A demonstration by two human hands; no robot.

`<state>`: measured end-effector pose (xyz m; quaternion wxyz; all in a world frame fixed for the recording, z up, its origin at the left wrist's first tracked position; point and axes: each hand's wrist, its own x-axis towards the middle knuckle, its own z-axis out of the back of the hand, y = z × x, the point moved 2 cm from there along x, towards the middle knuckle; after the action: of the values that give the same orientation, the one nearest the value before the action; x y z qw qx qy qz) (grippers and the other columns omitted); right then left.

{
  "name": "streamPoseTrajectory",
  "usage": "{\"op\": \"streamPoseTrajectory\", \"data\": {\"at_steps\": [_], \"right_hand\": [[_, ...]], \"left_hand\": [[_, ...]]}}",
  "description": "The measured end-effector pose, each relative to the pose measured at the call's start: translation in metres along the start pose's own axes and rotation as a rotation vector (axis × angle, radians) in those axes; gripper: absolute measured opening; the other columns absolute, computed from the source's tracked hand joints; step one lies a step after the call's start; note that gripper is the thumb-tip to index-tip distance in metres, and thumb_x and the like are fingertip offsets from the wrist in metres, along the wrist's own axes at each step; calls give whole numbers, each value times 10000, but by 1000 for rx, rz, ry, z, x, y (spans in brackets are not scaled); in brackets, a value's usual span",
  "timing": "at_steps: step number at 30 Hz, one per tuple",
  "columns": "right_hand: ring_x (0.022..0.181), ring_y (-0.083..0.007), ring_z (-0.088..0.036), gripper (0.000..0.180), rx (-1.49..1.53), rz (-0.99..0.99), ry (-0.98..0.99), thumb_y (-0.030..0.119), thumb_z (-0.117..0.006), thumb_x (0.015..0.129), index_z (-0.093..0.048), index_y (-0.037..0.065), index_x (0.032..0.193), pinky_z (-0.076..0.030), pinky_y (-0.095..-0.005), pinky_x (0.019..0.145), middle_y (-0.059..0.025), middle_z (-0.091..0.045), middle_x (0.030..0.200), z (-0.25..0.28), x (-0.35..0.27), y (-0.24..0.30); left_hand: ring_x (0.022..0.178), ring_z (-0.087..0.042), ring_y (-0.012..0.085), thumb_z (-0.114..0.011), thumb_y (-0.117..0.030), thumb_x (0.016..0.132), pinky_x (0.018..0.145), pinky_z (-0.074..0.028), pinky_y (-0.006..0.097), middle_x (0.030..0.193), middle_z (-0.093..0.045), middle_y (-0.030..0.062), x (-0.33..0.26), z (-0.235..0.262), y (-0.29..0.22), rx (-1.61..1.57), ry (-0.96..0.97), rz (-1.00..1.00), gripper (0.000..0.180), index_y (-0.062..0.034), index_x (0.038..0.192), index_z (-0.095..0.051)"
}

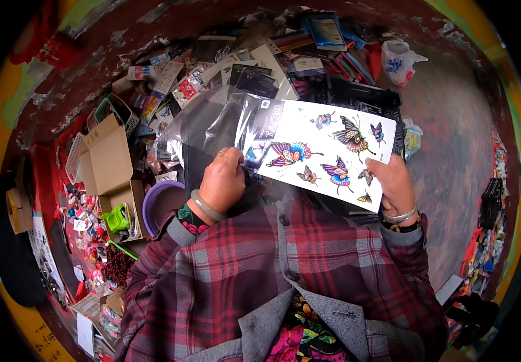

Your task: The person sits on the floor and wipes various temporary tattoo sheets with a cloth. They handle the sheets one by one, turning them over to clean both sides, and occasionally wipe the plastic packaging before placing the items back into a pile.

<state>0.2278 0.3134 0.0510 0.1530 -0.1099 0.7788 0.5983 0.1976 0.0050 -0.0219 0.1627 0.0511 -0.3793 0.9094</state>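
Observation:
Between my two hands is a white temporary tattoo sheet (333,175) printed with several colourful butterflies. My right hand (393,184) pinches its right end, thumb on top. At the sheet's left end is a clear plastic sleeve (215,123), crumpled and stretching to the left. My left hand (223,181) is closed on the sleeve near where it meets the sheet, its fingertips partly hidden. The sheet's left end, with a dark printed header, seems to be inside the sleeve; exactly how far I cannot tell.
An open cardboard box (111,160) stands at the left with a bright green plastic item (114,218) in it. Beside it is a purple bucket (163,202). A black crate (357,90), heaped packets and a white plastic bag (400,62) lie farther off.

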Motion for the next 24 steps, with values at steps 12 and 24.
{"op": "streamPoseTrajectory", "data": {"at_steps": [12,24], "right_hand": [[973,-155,-589,339,111,-23,77,30,-579,846,-517,-50,1169,-461,-279,841,-100,-611,1098,7,14,-19],[1044,-159,-546,383,62,10,152,34,-603,847,-495,-15,1211,-414,-297,920,-78,-578,1155,10,25,-29]], "left_hand": [[647,-600,214,-600,-5,756,595,-471,310,717,-584,105,6,11,10,-198,95,227,184,-19,925,-531],[1158,-447,341,-745,-274,734,956,-376,419,1161,-540,137,87,97,10,160,-107,-353,462,-51,1095,-563]]}}
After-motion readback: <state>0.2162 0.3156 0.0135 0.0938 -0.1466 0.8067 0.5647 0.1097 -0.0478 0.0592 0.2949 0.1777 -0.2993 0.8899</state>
